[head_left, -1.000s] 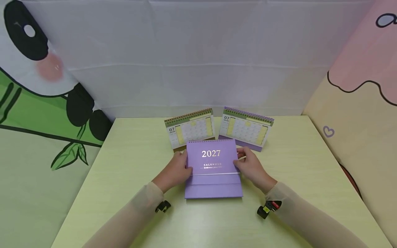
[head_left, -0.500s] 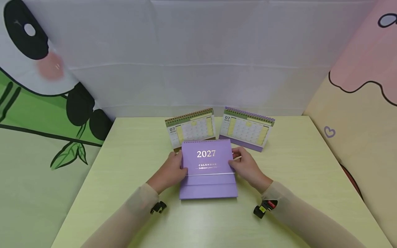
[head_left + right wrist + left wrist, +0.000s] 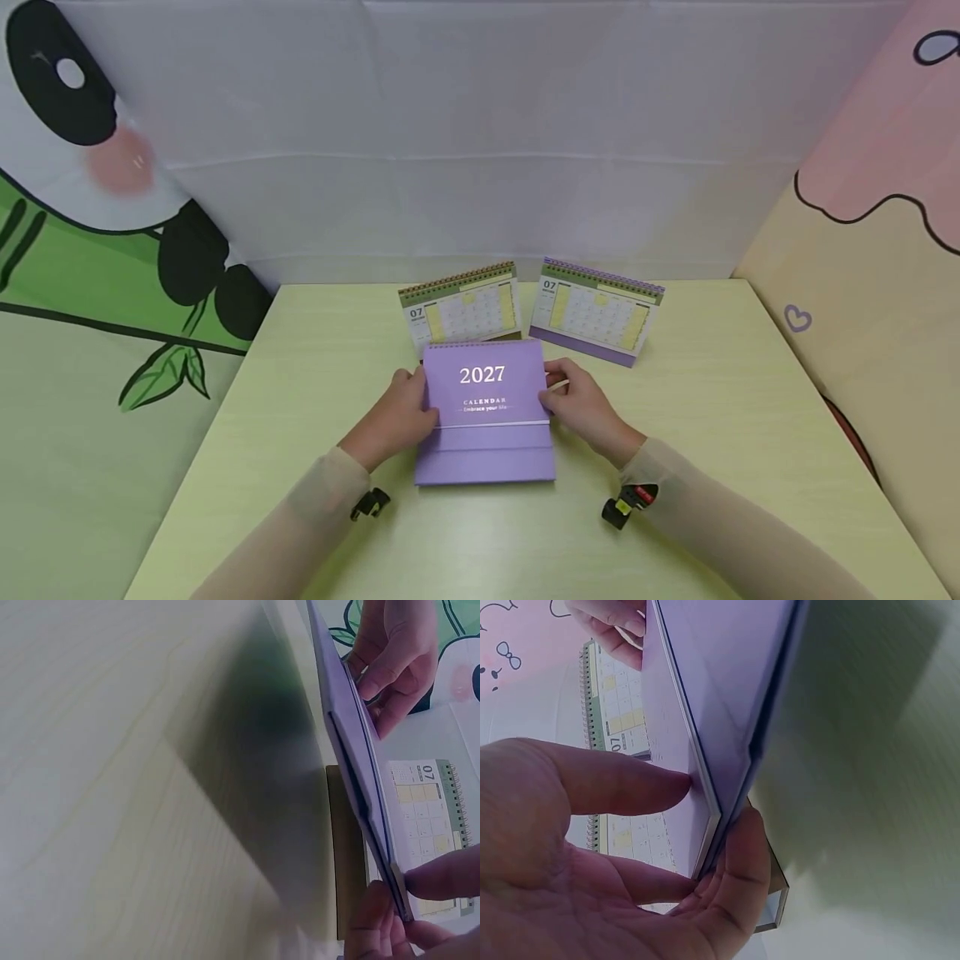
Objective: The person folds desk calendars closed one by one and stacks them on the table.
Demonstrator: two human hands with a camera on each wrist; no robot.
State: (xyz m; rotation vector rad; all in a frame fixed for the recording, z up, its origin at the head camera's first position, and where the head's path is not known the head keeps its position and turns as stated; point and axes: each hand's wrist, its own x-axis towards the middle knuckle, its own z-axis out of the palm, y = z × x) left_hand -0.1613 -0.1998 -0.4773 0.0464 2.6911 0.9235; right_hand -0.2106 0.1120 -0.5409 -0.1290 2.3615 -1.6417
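Both hands pinch the purple 2027 calendar (image 3: 483,460) by its side edges: left hand (image 3: 388,423) on the left edge, thumb on the front face, fingers behind; right hand (image 3: 588,410) on the right edge, thumb in front. Calendar sits between them, cover facing the wearer, bottom edge nearest. Wrist views show a shadow on the bench beside it; can't confirm whether it touches down.

Behind it, two spiral-bound desk calendars: left one (image 3: 474,315) partly covered by the purple one in head view, right one (image 3: 592,310) angled the other way, purple base. Both standing.

Bench (image 3: 300,383): pale yellow-green, faint wood grain. Back: creased white cloth (image 3: 495,125). Left panel (image 3: 63,417): panda-like cartoon, green leaves. Right panel (image 3: 870,283): cream and pink, small heart.

Text: "2027", "CALENDAR", "Embrace your life" on the cover; "07" on both desk calendars, smaller print unreadable.
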